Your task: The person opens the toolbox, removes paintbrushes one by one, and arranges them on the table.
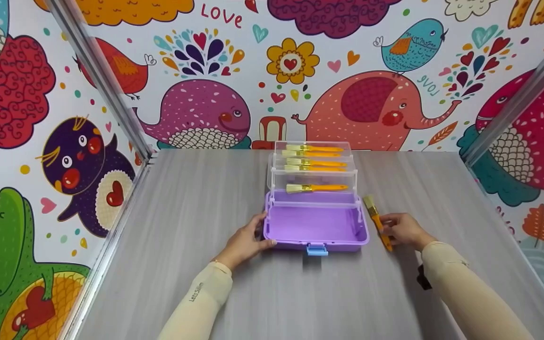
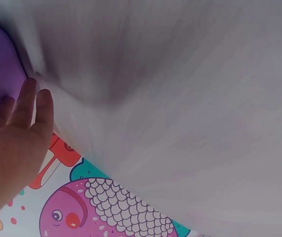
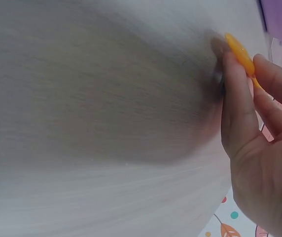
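Paintbrush [image 1: 376,219], pinched by right hand [image 1: 402,230], clears the box [image 1: 314,224]; left hand [image 1: 245,241] grips opposite edge [image 1: 267,229].

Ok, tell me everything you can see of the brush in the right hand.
The brush has pale bristles, a gold-coloured, metal-looking band and a smooth orange-yellow handle, perhaps plastic. The right hand pinches it by the handle. It lies at a slant to the right of the purple box, apart from it, bristles at the far end. Whether it touches the table is unclear.
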{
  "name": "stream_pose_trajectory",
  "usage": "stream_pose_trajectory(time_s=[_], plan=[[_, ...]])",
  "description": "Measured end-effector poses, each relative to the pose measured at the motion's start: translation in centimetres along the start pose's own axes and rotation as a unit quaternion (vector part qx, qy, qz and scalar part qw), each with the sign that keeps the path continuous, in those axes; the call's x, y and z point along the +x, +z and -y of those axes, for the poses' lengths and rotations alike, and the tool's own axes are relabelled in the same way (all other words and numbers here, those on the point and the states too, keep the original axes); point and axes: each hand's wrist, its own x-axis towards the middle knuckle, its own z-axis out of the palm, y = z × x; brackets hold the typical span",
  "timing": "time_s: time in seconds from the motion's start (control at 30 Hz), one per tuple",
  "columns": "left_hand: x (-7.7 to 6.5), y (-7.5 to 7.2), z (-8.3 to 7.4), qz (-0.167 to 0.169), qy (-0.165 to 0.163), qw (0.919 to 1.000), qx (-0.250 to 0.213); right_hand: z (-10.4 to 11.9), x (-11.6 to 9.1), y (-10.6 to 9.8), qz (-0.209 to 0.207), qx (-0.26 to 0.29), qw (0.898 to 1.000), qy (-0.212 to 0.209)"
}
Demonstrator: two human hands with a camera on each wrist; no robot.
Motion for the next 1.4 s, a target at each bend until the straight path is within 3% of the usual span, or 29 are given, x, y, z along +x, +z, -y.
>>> stream_pose_trajectory(time_s=[0.37,1.03,1.4], plan=[[0.04,0.01,0.02,0.001,0.003,1.0,0.004,0.32,-0.19,0.43,-0.008,-0.023,1.0,-0.012],[0.03,-0.04,-0.04,0.003,-0.003,1.0,0.001,0.49,0.13,0.6,-0.026,-0.046,0.998,0.021],[-0.11,-0.16,-0.06,-0.002,0.014,0.9999,0.008,0.08,-0.15,0.58,-0.035,-0.043,0.998,-0.013]])
